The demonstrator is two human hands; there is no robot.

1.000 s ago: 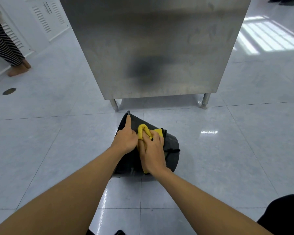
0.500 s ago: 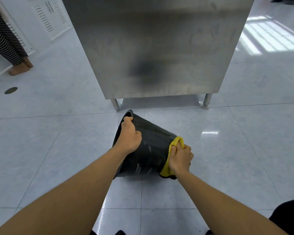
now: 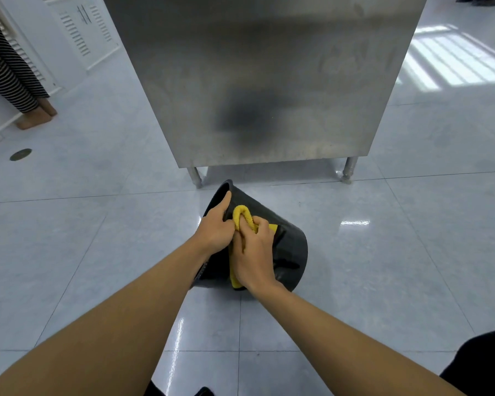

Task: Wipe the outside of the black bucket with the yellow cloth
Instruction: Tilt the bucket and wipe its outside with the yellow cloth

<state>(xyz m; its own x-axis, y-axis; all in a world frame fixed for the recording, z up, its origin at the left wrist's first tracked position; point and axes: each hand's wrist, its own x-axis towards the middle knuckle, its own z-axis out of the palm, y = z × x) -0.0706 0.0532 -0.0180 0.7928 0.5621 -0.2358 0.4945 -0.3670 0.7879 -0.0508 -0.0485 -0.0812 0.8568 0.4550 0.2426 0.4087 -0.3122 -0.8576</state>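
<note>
Both hands on a bucket lying on its side.

Beyond the fingertips stands a steel cabinet point(image 3: 257, 81) on short legs, over a pale tiled floor point(image 3: 69, 238). The bucket point(image 3: 290, 250) lies under both hands, mouth to the left. The left hand point(image 3: 213, 231) curls its fingers over the rim, gripping it. Just right of it, touching, the right hand point(image 3: 253, 254) presses a cloth point(image 3: 243, 216) to the bucket's wall, fingers closed on a fold.
</note>
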